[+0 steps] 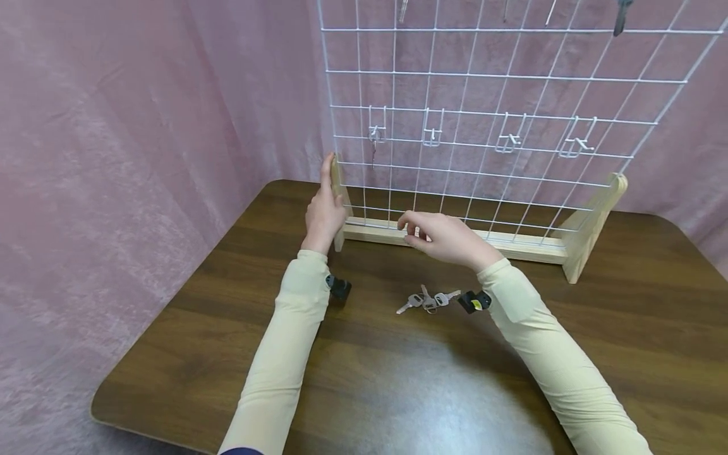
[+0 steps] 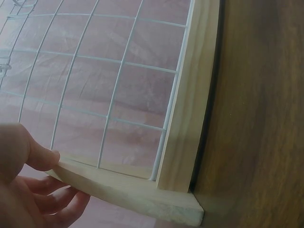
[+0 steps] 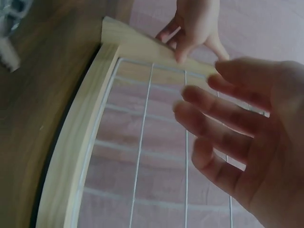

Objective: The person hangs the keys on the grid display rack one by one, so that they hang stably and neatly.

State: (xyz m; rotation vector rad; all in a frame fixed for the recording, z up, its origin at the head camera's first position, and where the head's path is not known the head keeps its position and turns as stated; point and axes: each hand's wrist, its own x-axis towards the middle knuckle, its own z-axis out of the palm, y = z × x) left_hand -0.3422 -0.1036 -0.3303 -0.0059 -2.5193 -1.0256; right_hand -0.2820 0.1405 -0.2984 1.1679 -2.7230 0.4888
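My left hand (image 1: pixel 325 215) holds the left wooden side support (image 2: pixel 128 194) of a white wire grid rack (image 1: pixel 449 170). In the left wrist view its thumb lies on the inner face, with fingers around the other side. My right hand (image 1: pixel 446 239) hovers before the rack's lower rail, fingers loosely bent, with nothing in them. On the table, below that hand, lies a small bunch of metal keys (image 1: pixel 430 299). White wire hooks (image 1: pixel 432 135) line the grid's middle; a small item with a thin reddish strand (image 1: pixel 373 151) hangs at the leftmost hook.
A brown wooden table (image 1: pixel 364 392) with rounded corners carries the rack. The right wooden support (image 1: pixel 594 227) stands at the far side. Slim items and a dark key-like piece (image 1: pixel 622 16) hang high on the grid. Pink curtains (image 1: pixel 170 126) surround the table.
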